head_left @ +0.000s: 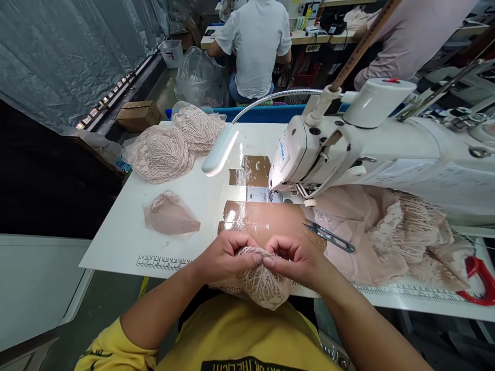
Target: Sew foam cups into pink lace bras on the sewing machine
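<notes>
Close to my body, at the table's front edge, I hold a beige lace piece [266,288] that looks like a bra cup. My left hand [235,253] pinches its upper edge between thumb and fingers. Right beside it, my right hand [292,257] pinches the same edge, the two thumbs nearly meeting. The lace hangs below my fingers, and its underside is hidden. Black thread snips [330,237] lie just past my right hand, partly over beige fabric [371,237]. A sheer beige piece [172,214] rests to the left.
A white sewing machine [348,149] with a lamp [221,149] stands behind my hands. Stacked lace cups [166,152] sit at the table's far left. Red-handled scissors [479,281] lie at the right edge. A person in a white shirt [259,46] sits ahead.
</notes>
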`<action>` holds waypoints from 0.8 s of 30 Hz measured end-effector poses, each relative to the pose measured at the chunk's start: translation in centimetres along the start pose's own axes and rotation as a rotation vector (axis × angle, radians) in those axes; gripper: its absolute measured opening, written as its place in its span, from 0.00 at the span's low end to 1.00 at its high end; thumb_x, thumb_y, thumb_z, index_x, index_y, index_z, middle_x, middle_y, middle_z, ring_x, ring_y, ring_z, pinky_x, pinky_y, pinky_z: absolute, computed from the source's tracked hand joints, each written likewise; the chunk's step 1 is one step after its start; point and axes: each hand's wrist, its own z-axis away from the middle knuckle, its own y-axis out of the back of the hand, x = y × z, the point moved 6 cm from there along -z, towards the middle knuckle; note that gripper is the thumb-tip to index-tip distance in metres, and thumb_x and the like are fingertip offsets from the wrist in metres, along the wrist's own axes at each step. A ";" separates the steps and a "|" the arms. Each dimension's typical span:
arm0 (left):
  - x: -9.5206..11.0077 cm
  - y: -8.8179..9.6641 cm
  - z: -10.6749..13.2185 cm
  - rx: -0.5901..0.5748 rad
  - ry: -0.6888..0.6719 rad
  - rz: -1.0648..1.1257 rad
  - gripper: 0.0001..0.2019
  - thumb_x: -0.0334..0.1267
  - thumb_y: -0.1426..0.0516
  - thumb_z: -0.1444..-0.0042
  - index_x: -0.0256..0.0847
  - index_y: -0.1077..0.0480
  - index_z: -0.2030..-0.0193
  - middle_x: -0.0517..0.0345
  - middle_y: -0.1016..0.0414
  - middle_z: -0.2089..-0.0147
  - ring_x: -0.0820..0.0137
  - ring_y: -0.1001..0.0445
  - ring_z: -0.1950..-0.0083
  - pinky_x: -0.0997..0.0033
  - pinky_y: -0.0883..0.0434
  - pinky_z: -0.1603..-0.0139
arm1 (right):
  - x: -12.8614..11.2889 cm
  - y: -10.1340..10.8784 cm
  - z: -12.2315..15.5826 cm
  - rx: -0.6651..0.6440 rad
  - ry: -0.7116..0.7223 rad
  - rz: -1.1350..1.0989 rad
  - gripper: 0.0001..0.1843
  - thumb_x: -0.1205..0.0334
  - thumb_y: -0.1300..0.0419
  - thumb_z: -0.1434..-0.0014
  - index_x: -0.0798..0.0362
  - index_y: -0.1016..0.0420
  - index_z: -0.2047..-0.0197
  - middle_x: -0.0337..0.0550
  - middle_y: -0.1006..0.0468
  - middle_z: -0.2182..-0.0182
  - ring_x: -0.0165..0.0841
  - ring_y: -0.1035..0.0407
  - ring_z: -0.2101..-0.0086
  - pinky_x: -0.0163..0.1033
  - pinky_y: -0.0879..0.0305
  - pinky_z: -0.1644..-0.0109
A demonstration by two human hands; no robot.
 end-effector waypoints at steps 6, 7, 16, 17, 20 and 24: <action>-0.9 4.2 0.4 0.376 0.153 0.327 0.14 0.43 0.36 0.55 0.36 0.34 0.74 0.63 0.35 0.78 0.77 0.39 0.77 0.77 0.40 0.75 | 1.2 3.2 -0.1 0.133 0.012 -0.134 0.13 0.52 0.36 0.46 0.53 0.25 0.64 0.42 0.24 0.68 0.32 0.31 0.68 0.36 0.34 0.65; 0.2 5.8 1.0 0.485 0.100 0.278 0.13 0.43 0.36 0.55 0.37 0.33 0.74 0.62 0.34 0.77 0.76 0.38 0.77 0.77 0.39 0.75 | 1.3 4.2 0.4 0.194 0.009 -0.100 0.13 0.52 0.36 0.46 0.52 0.25 0.63 0.43 0.23 0.65 0.33 0.30 0.65 0.37 0.33 0.63; 4.8 4.2 -5.2 0.454 -0.280 -0.763 0.13 0.34 0.41 0.52 0.42 0.40 0.82 0.60 0.43 0.78 0.67 0.41 0.70 0.66 0.38 0.60 | -0.4 7.0 1.0 0.299 0.013 0.383 0.09 0.55 0.44 0.40 0.47 0.24 0.61 0.40 0.22 0.68 0.34 0.31 0.70 0.37 0.38 0.69; 3.5 2.9 -6.8 0.373 -0.259 -0.730 0.14 0.32 0.41 0.53 0.43 0.42 0.83 0.60 0.45 0.78 0.65 0.40 0.69 0.63 0.38 0.57 | -0.5 6.9 0.4 0.288 0.011 0.457 0.10 0.56 0.45 0.39 0.47 0.24 0.59 0.40 0.22 0.68 0.35 0.31 0.69 0.38 0.38 0.68; 0.5 0.1 -9.2 0.284 -0.233 -0.645 0.17 0.32 0.43 0.53 0.46 0.48 0.83 0.61 0.51 0.79 0.59 0.39 0.66 0.57 0.40 0.53 | -0.1 6.7 -1.4 0.281 0.028 0.658 0.14 0.61 0.49 0.38 0.48 0.24 0.55 0.42 0.20 0.64 0.37 0.29 0.64 0.40 0.36 0.62; 0.0 -1.1 -8.1 0.267 -0.227 -0.636 0.13 0.35 0.42 0.50 0.45 0.42 0.80 0.58 0.46 0.77 0.55 0.37 0.62 0.54 0.41 0.50 | 0.9 5.6 -2.8 0.238 0.135 0.835 0.18 0.71 0.53 0.39 0.51 0.23 0.56 0.45 0.22 0.59 0.36 0.30 0.60 0.38 0.37 0.58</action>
